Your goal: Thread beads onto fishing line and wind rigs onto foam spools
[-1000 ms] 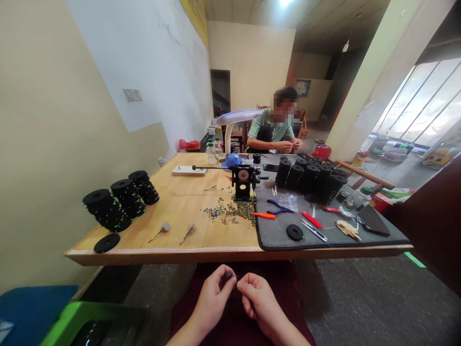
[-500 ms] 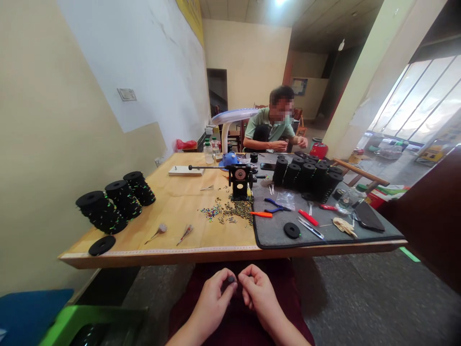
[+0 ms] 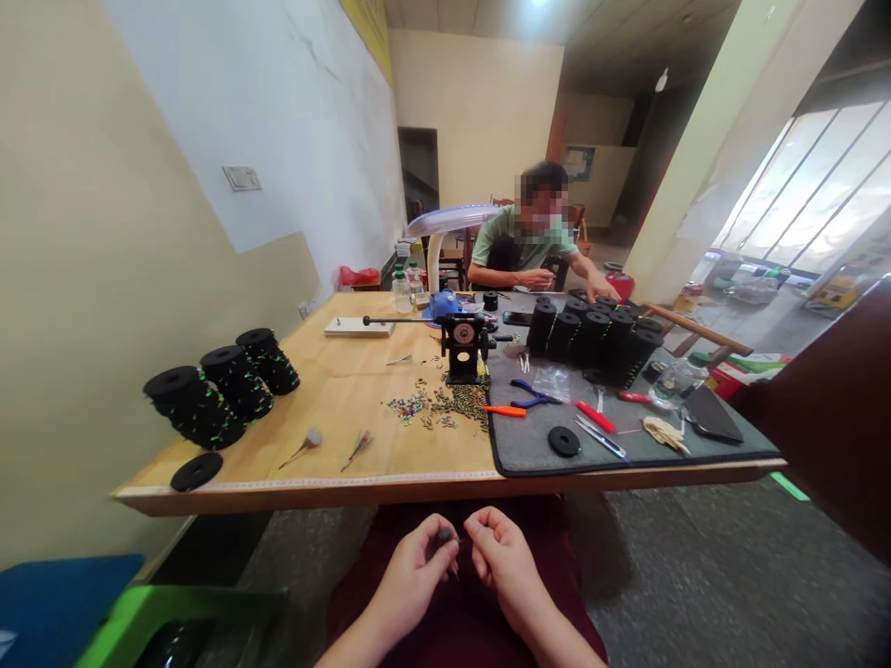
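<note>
Over my lap, in front of the table's near edge, my left hand (image 3: 416, 571) is closed, pinching a small dark roundish piece (image 3: 444, 536) between thumb and fingers. A thin tip pokes out below its fingers; the piece's exact kind is unclear. Close by on the right, my right hand (image 3: 507, 564) is closed in a pinch, its fingertips almost meeting the left's. Whatever sits in that pinch is too small to make out. On the table just beyond lie two thin tied bundles, one with a pale round head (image 3: 313, 438) and one with reddish strands (image 3: 360, 447).
Black foam spools (image 3: 177, 404) stand at the left, and more spools (image 3: 591, 334) on the grey mat (image 3: 519, 450). A black counter device (image 3: 463, 348) stands mid-table behind small scattered metal parts (image 3: 459, 404). Pliers (image 3: 535, 396) and scissors (image 3: 600, 436) lie right. A co-worker (image 3: 522, 246) sits opposite.
The co-worker's one hand has reached out and down to the black spools. My hands stay nearly in place; my left fingers have shifted slightly, and a thin tip now shows below them.
</note>
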`<state>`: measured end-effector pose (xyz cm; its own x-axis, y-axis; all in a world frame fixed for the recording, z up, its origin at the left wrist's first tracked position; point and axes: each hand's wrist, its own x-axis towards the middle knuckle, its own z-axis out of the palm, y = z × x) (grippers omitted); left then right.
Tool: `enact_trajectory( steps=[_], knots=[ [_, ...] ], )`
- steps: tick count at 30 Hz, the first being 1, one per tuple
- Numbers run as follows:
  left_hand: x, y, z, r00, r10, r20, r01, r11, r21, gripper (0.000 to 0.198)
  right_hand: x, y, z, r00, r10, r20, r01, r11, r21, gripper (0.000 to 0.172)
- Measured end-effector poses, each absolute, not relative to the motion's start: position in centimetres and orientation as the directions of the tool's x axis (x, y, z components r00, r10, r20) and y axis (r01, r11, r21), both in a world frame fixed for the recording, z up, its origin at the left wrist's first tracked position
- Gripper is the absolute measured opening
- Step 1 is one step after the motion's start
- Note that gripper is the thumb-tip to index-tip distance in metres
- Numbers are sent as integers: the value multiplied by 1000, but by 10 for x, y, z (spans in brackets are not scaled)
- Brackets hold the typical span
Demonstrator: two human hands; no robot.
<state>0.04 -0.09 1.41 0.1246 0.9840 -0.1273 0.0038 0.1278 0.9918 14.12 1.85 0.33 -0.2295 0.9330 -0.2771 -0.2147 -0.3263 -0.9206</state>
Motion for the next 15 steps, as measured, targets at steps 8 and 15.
enact_trajectory(
  steps=[8,15],
  knots=[
    [-1,-1,10,121,987,-102,42,98,994,21,141,18,3,-224,934,-279,-186,-322,-928,43],
    [-2,-2,16,81,995,-66,140,54,989,16,140,20,6,-203,938,-281,-164,-316,-935,43]
  ],
)
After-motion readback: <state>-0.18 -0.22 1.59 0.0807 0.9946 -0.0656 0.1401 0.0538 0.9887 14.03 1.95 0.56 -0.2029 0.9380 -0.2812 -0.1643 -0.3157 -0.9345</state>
